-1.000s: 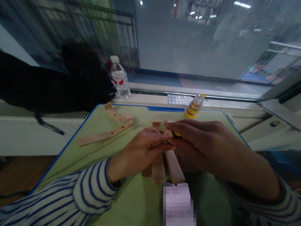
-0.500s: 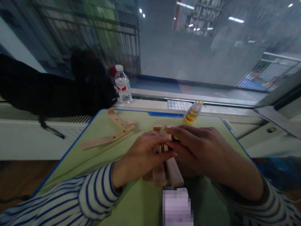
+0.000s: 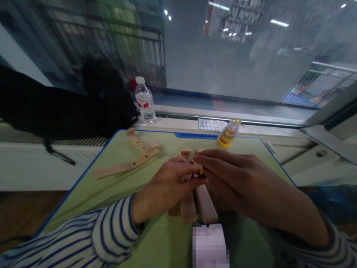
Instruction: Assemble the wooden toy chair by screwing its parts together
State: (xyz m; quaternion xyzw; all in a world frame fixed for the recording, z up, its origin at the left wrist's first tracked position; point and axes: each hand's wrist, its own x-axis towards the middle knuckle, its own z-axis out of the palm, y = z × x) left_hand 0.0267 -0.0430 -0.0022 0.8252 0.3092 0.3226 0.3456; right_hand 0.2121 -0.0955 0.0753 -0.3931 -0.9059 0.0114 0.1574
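Note:
Two wooden pieces lie side by side at the table's middle: a left wooden bar (image 3: pixel 188 208) and a right wooden bar (image 3: pixel 206 206), both with raised far ends. Above them my left hand (image 3: pixel 167 182) is closed, its thumb and forefinger pinching at a small black-and-yellow tool (image 3: pixel 201 172). The tool looks like a short screwdriver handle, mostly covered by fingers. My right hand (image 3: pixel 234 171) curls over the same tool from the right, fingers held together and thumb hidden. Farther left lies a jointed wooden piece (image 3: pixel 145 158) with holes.
The light green table (image 3: pixel 145 238) has a blue edge. A yellow-capped bottle (image 3: pixel 229 133) stands at its far side. Beyond, on the sill, are a water bottle (image 3: pixel 145 102) and a black garment or bag (image 3: pixel 69 111). A phone-like object (image 3: pixel 209 242), blurred out, lies at the near edge.
My right hand has turned, its fingers flatter and closer together. More of the tool's yellow part shows between the hands. The wooden bars have hardly moved.

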